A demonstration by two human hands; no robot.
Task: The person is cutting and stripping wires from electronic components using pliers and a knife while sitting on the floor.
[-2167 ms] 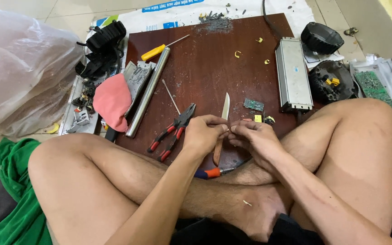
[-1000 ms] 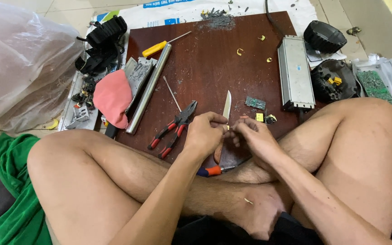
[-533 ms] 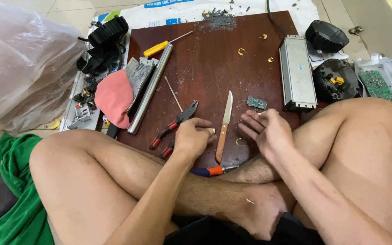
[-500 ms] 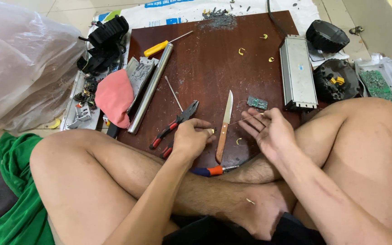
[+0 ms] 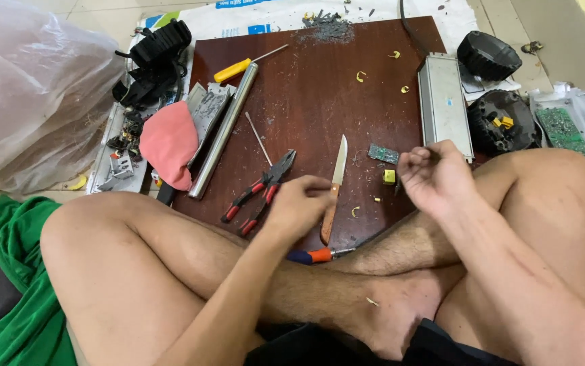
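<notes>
Right hand (image 5: 433, 177) lifted off knife (image 5: 335, 190), left hand (image 5: 300, 207) touching handle

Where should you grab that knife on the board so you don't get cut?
Probably by the wooden handle of the knife, the end nearest the person. It lies flat on the dark board with the blade pointing away, so coming from the near side keeps fingers off the edge. The left hand already rests beside the handle; the pliers lie clear to its left.

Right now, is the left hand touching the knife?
Touching. The head view shows the left hand with its fingers resting against the knife at its wooden handle, no gap between them.
</notes>
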